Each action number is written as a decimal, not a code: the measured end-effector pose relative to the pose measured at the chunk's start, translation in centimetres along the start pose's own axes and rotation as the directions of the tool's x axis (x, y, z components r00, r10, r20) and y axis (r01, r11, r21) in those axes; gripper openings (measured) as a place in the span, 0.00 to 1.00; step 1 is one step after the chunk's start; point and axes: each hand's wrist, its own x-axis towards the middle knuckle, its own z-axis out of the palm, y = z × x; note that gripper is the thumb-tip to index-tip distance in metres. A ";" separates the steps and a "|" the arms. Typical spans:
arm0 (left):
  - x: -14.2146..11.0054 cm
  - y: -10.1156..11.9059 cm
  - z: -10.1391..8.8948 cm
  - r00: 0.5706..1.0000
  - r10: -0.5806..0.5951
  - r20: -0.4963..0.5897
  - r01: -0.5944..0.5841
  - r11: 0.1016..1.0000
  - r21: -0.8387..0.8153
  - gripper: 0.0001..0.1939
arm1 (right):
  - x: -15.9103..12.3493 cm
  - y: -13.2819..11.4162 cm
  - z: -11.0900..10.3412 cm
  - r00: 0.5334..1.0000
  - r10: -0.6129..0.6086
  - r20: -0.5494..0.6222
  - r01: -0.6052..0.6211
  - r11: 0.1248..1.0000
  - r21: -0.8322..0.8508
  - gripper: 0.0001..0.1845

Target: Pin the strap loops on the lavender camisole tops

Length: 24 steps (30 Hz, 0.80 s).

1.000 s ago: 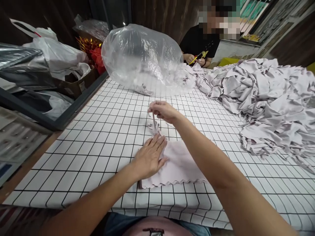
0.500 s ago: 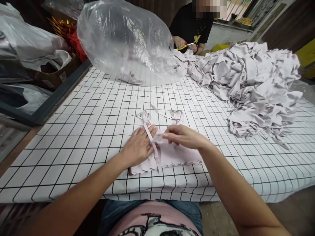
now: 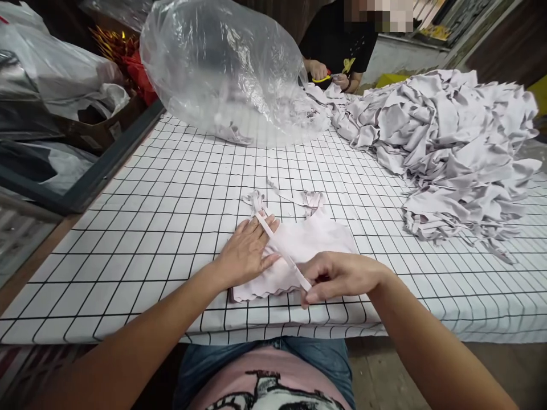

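A pale pink strappy top (image 3: 318, 236) with a wavy hem lies flat near the front of the table. My left hand (image 3: 245, 250) rests flat on its left side, fingers stretched out. One thin shoulder strap (image 3: 284, 256) runs across the back of that hand and slants down to the right. My right hand (image 3: 331, 276) pinches the strap's lower end between thumb and fingers, just above the hem. The other strap (image 3: 282, 193) lies on the cloth beyond the top, leading off from its right shoulder.
A big heap of pale garments (image 3: 444, 136) covers the right rear of the checked tablecloth (image 3: 171, 199). A large clear plastic bag (image 3: 226, 68) stands at the back. Behind it a co-worker (image 3: 337, 45) holds yellow-and-red scissors (image 3: 321, 78). Bags and boxes (image 3: 55, 68) crowd the left side.
My right hand has come down towards the hem and taken the strap's end, drawing it to the right. The left hand stays on the top. The view has shifted slightly.
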 end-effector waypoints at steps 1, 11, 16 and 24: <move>0.0 0.0 0.0 1.000 0.004 -0.007 -0.004 1.000 -0.013 0.36 | -0.3 -0.2 -0.4 0.999 -0.054 0.004 0.054 0.999 0.000 0.15; 0.1 -0.9 -1.1 0.966 -0.127 -0.225 -0.001 0.869 -0.495 0.15 | 6.8 1.9 -4.4 0.733 -0.076 -0.676 0.244 0.957 0.157 0.16; 0.4 -0.7 -2.3 0.930 -0.265 -0.254 0.040 0.760 -0.648 0.10 | 7.6 3.0 -3.5 0.771 -0.060 -0.634 0.234 0.952 0.195 0.15; 1.7 -0.5 -2.6 0.917 -0.360 -0.172 0.094 0.614 -0.784 0.04 | 7.6 2.7 -3.4 0.754 -0.187 -0.630 0.279 0.959 0.049 0.14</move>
